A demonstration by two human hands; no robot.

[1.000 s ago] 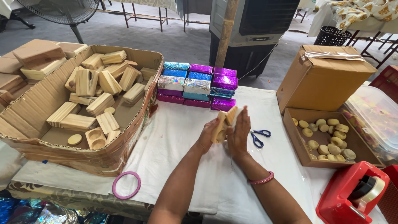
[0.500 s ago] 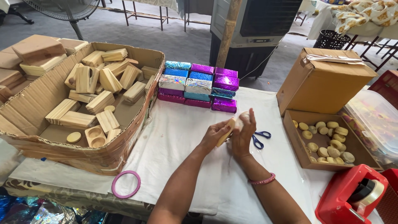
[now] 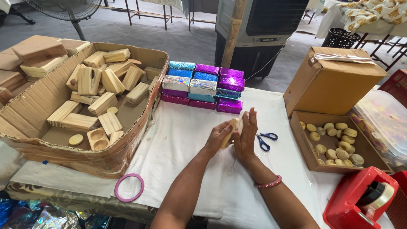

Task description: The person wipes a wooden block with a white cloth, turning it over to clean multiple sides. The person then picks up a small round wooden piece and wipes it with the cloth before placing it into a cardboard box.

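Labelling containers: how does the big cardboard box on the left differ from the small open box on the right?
The big cardboard box is wide with torn, sagging walls; the small open box is shallow and neat. The big cardboard box holds long wooden blocks; the small open box holds round wooden discs. Both are brown cardboard, open-topped, on the white-covered table.

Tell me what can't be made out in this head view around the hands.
- Wooden piece: mostly hidden between left hand and right hand; shape unclear.
- Scissors: blades covered by right hand.
- Tape dispenser: cut off by the frame's corner.
- Wooden discs: detail too small.
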